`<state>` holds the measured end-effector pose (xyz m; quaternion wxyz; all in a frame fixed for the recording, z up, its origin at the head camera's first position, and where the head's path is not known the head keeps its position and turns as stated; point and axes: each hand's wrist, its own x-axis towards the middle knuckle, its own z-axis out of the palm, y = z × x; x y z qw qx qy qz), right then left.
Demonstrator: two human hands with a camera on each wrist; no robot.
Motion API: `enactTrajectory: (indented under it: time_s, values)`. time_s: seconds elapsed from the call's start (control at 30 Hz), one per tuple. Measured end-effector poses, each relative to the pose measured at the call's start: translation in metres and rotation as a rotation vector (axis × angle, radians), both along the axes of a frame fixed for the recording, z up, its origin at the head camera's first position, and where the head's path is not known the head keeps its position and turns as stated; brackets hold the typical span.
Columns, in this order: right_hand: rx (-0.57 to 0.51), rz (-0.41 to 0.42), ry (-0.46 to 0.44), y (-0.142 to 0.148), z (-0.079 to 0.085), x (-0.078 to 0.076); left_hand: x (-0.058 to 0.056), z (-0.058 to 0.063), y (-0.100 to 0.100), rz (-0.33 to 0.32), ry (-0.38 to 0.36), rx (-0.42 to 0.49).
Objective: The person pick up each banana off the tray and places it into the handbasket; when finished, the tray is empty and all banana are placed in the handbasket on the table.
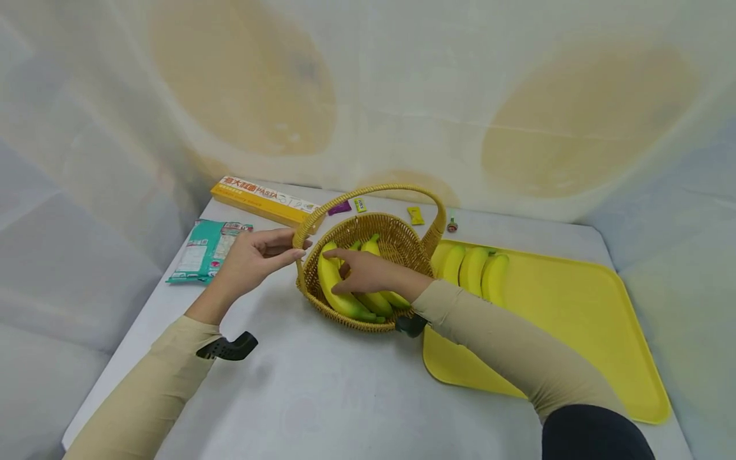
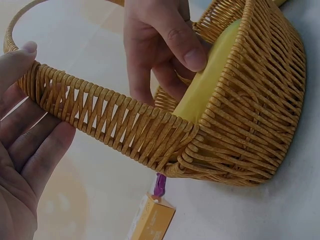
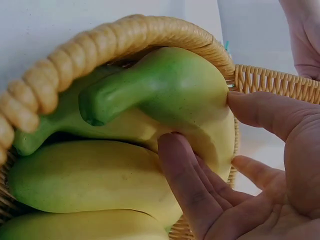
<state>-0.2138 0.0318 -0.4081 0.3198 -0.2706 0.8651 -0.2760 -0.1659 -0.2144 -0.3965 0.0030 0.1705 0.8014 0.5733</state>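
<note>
A woven wicker basket (image 1: 400, 241) with a tall arched handle (image 1: 397, 187) stands mid-table, holding several yellow bananas with green ends. My left hand (image 1: 248, 260) holds the left side of the handle; in the left wrist view its thumb lies on one face and the fingers on the other. Inside the basket, my right hand (image 1: 370, 271) grips the leftmost banana (image 1: 329, 281). The right wrist view shows thumb and fingers on opposite sides of that banana (image 3: 200, 95), with other bananas (image 3: 90, 172) beside it.
Right of the basket lies a yellow tray (image 1: 566, 319) with three bananas (image 1: 473, 268) at its upper left. Behind are a pasta box (image 1: 259, 203), a purple wrapped piece (image 1: 340, 207) and a yellow packet (image 1: 415, 215). A teal bag (image 1: 207, 249) lies at left.
</note>
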Motion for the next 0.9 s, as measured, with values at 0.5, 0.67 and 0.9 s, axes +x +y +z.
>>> enactTrajectory:
  time_s: [0.5,0.67,0.9]
  values:
    - [-0.076,-0.005,0.057,0.035,0.003,0.014,-0.002,0.0,0.002,-0.018,0.011,0.003]
    - [-0.101,-0.036,0.136,0.062,0.003,0.033,0.0,0.001,0.001,-0.022,0.022,0.002]
    - [-0.233,-0.165,0.277,0.11,0.005,0.058,0.0,0.0,0.0,-0.02,0.023,0.012]
